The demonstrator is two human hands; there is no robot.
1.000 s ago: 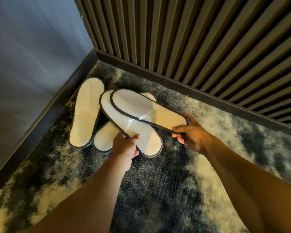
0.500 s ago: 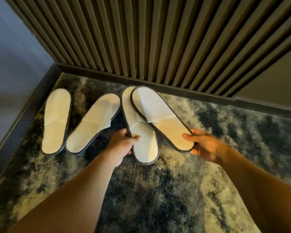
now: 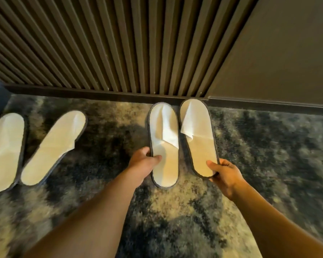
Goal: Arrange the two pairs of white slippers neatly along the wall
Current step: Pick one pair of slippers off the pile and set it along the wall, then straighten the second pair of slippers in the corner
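Two white slippers with dark trim lie side by side, toes toward the slatted wall (image 3: 104, 43). My left hand (image 3: 143, 162) grips the left edge of the left slipper (image 3: 164, 146) near its heel. My right hand (image 3: 225, 174) holds the heel of the right slipper (image 3: 197, 138), thumb on top. The other pair rests apart at the left: one slipper (image 3: 6, 151) straight, the second slipper (image 3: 52, 148) slanted with its toe leaning right.
A dark baseboard (image 3: 82, 93) runs along the foot of the wall. A plain brown panel (image 3: 278, 53) fills the right part of the wall. The floor is a mottled dark and cream carpet (image 3: 175, 220).
Both hands carried their two slippers rightward, away from the other pair, and straightened them from a crossed overlap into a parallel pair near the baseboard. The view shifted right.
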